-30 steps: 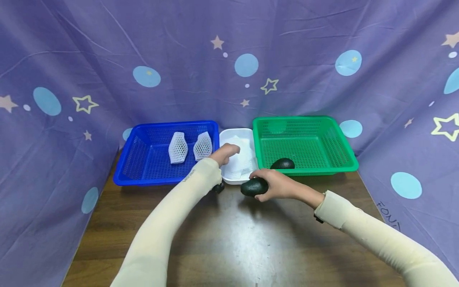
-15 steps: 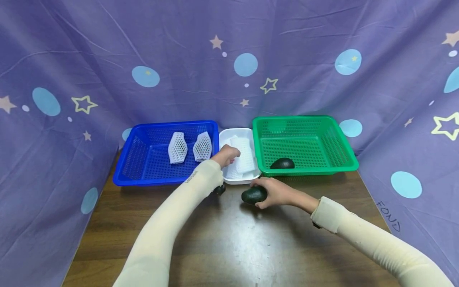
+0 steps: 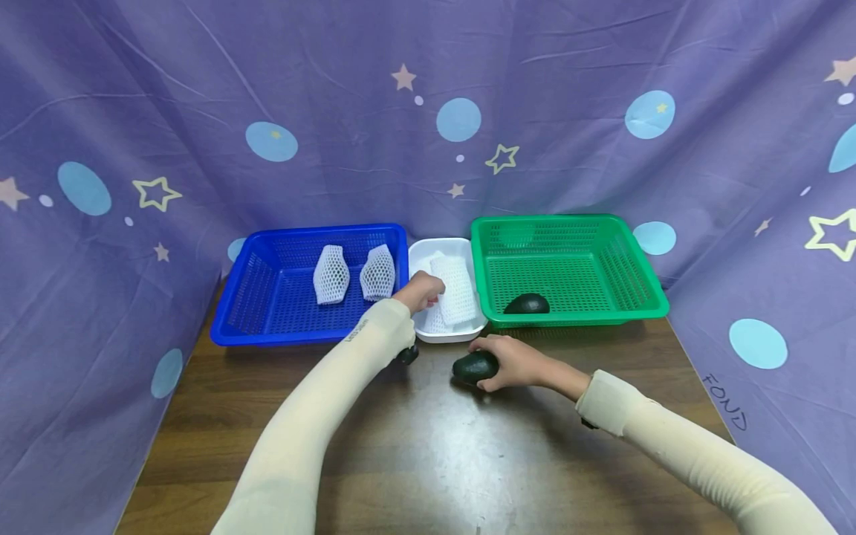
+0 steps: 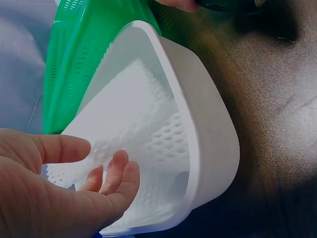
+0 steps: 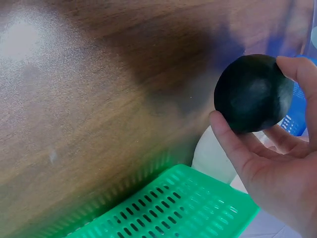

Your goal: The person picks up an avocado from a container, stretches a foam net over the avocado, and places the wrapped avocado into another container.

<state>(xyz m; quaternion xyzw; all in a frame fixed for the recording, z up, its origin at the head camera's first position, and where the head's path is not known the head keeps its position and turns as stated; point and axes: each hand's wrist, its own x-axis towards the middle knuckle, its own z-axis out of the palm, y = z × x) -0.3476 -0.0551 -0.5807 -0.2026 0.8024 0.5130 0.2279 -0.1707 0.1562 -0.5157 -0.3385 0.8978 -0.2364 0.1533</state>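
My right hand (image 3: pixel 518 362) grips a dark green avocado (image 3: pixel 476 366) just above the table, in front of the white tray (image 3: pixel 449 337). In the right wrist view, thumb and fingers (image 5: pixel 230 139) surround the avocado (image 5: pixel 253 94). My left hand (image 3: pixel 423 291) hovers over the left side of the tray. The left wrist view shows its thumb and bent fingers apart, close to a white foam net (image 4: pixel 124 104), with a gap between them. That foam net (image 3: pixel 456 290) lies in the tray on other white netting.
A blue basket (image 3: pixel 230 312) at the left contains two net-wrapped fruits (image 3: pixel 331 275). At the right, a green basket (image 3: pixel 642 290) holds another avocado (image 3: pixel 527 304). Wooden table (image 3: pixel 428 461) extends in front; a purple curtain (image 3: pixel 374 178) hangs behind.
My right hand has lowered the avocado slightly toward me. A foam net in the tray has shifted and now lies more distinctly on top. My left hand has barely moved.
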